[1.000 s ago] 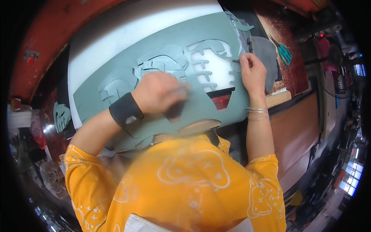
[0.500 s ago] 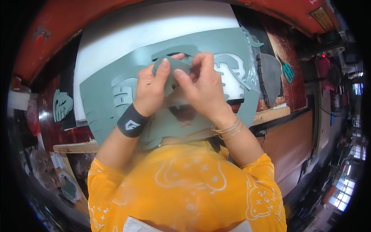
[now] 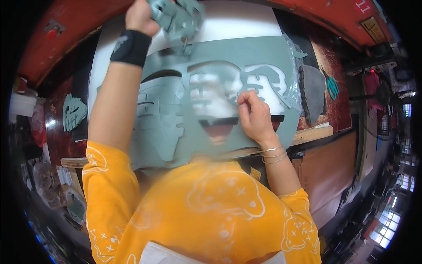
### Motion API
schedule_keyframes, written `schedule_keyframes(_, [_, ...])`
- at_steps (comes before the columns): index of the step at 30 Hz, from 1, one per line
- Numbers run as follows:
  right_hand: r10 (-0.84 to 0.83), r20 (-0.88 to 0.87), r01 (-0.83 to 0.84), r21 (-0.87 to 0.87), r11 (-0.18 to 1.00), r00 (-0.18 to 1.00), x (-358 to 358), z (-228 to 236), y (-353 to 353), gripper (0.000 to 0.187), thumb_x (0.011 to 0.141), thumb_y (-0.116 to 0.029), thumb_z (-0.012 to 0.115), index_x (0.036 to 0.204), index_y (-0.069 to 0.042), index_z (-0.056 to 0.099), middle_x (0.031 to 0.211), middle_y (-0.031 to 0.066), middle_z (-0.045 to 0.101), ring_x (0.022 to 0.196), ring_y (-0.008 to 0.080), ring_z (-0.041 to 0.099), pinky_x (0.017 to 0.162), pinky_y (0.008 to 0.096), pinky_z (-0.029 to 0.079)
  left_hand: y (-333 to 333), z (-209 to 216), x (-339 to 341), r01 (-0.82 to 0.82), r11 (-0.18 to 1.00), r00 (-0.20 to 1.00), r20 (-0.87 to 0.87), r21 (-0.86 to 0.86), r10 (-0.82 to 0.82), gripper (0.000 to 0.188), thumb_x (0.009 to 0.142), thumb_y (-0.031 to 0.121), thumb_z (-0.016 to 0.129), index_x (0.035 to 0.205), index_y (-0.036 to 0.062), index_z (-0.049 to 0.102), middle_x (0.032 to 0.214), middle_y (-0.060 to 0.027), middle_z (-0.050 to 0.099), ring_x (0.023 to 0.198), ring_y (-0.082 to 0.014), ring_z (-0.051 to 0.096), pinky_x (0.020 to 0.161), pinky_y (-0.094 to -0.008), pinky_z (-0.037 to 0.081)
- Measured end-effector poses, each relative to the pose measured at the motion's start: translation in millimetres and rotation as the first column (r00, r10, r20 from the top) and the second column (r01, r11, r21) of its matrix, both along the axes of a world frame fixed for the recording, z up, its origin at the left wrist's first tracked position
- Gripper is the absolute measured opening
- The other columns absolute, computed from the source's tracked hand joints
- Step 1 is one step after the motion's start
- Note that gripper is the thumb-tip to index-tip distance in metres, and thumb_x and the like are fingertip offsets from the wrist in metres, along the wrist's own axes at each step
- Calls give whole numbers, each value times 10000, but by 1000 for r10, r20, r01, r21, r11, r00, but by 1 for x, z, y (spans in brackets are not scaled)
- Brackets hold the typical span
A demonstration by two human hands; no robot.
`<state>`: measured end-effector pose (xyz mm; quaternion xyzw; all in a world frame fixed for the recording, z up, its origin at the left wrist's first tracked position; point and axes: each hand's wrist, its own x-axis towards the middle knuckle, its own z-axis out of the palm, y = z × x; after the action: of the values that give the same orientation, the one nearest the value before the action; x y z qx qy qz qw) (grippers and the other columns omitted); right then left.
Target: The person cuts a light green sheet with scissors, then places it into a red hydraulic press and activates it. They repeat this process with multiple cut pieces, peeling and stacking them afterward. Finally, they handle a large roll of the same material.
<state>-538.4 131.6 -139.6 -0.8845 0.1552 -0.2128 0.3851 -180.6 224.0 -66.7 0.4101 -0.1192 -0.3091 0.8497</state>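
Note:
My left hand (image 3: 141, 18) is raised at the far left of the white board and closed on a bundle of grey-green cut pieces (image 3: 178, 20), blurred by motion. Below it lies a large grey-green sheet (image 3: 259, 47) with shaped openings. My right hand (image 3: 257, 116) hovers at or touches the sheet between two of these openings. Its fingers are curled in, and whatever they may hold is hidden. A slotted cut piece (image 3: 160, 116) still sits within the sheet on the left.
The white board (image 3: 239, 20) lies under the sheet. To the right are a dark grey flat piece (image 3: 313, 94), clear plastic film and teal-handled scissors (image 3: 332, 88). Slotted grey-green pieces (image 3: 74, 113) lie at the left. A red machine frame (image 3: 70, 28) borders the far side.
My hands were together over the sheet on a grey-green piece. The left has swung far forward and left with the bundle; the right has moved slightly right and down.

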Motion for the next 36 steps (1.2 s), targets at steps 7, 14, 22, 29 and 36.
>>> schedule_keyframes(7, [3,69,0,-49,999,998,-6,4,-1,74,855,-2,516,908,-25,562,719,63,556,601,151,528,577,250,434,33,69,5,-274,961,770,607,41,194,462,1001,390,307,1026,-5,545,878,-143,636,754,-275,634,733,-399,537])
schedule_keyframes(14, [-2,-6,3,40,999,1000,0,10,-6,98,867,-44,549,956,-37,588,701,60,590,582,131,549,552,247,442,135,7,-135,-232,876,-423,768,422,-482,370,713,118,619,1081,158,630,736,-31,511,657,-196,537,594,-304,454])
schedule_keyframes(22, [5,-28,-6,-4,1000,1000,15,18,-8,96,874,-54,535,948,-46,595,662,36,565,571,104,513,537,228,411,176,-38,-179,-249,778,-448,644,577,-621,418,782,112,509,1199,147,518,896,-55,483,940,-223,509,895,-352,394])
schedule_keyframes(29, [-36,-116,60,209,976,993,9,4,-3,189,848,-101,515,993,-32,615,920,173,644,875,335,621,791,387,486,164,-31,-168,-269,713,-582,480,648,-656,463,760,131,522,1218,179,567,857,-78,492,858,-263,507,875,-426,421])
schedule_keyframes(36, [-326,296,372,-114,921,898,14,2,27,163,727,-75,545,884,-60,588,915,112,553,931,300,527,826,390,435,144,-34,-140,-96,675,-588,506,731,-631,550,681,341,518,1136,39,581,891,-169,496,827,-339,486,758,-484,387])
